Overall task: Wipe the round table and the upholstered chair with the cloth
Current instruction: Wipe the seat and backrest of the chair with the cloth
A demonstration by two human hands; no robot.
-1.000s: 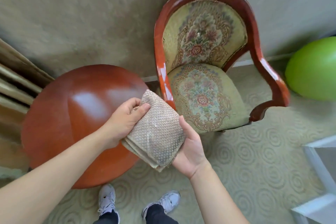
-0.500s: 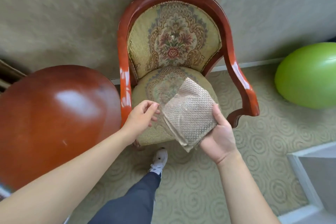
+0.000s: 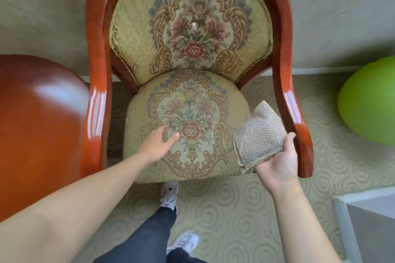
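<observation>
Item: upholstered chair, red lacquered frame, floral tapestry seat and back. It now stands square in front of the person; a second ago the round table filled the left of the view with the chair off to the right. The table's glossy surface has slid to the left edge, just beside the chair's left arm.

Item: cloth, beige, waffle-textured, folded into a thick pad. It was shared between both hands over the table's edge; it is now in the right hand alone, fingers curled under and around its lower edge, held above the seat's right side beside the right armrest. Whether it touches the upholstery cannot be told.

Item: left hand, which has let go of the cloth. Empty, fingers spread loosely, over or resting on the front left of the seat cushion.

Item: green ball, on the carpet to the right, well apart from the work.

Assessment: attention has likely passed from table to chair; the next move is probably a first wipe across the seat.
</observation>
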